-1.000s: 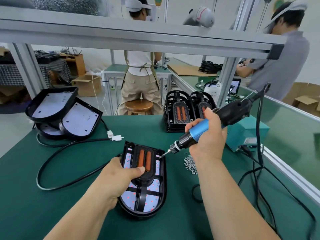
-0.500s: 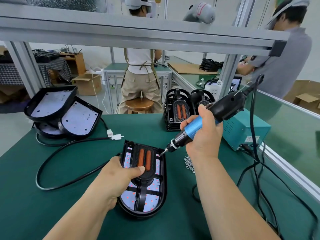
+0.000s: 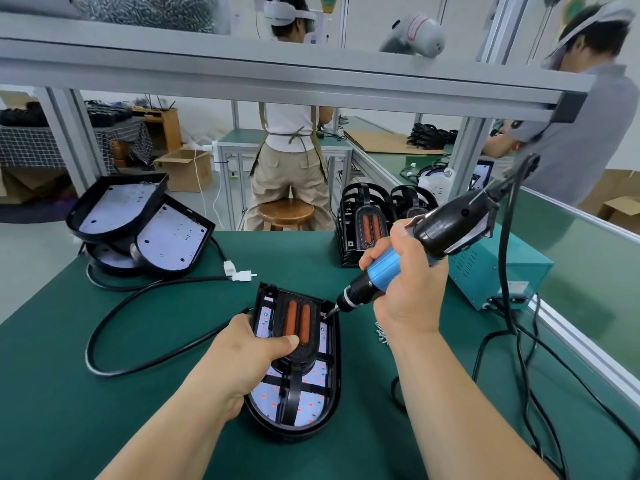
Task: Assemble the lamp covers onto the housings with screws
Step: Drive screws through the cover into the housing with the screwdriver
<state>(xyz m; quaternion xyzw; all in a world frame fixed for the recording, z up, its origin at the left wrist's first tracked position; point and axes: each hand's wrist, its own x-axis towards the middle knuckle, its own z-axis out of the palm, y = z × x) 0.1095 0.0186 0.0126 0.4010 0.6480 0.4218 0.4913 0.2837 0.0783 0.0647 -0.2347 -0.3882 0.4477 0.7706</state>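
Observation:
A black lamp housing (image 3: 334, 386) with a white LED board lies on the green table in front of me. A black grille cover (image 3: 298, 327) with two orange bars sits on it. My left hand (image 3: 249, 358) grips the housing's left side, thumb pressing on the cover. My right hand (image 3: 405, 289) grips a blue and black electric screwdriver (image 3: 429, 244). Its bit touches the cover's upper right corner. A small heap of screws (image 3: 381, 336) lies just right of the housing, partly hidden by my right wrist.
Bare housings (image 3: 145, 226) are stacked at the back left, their black cable (image 3: 138, 355) looping across the table. Stacked covers (image 3: 370, 223) stand at the back centre. A teal power box (image 3: 502, 271) and cords (image 3: 519, 358) are on the right. Two people work behind the frame.
The screwdriver has swung left and down, its tip going from hovering beside the cover onto the cover's upper right corner. My left hand stays on the housing.

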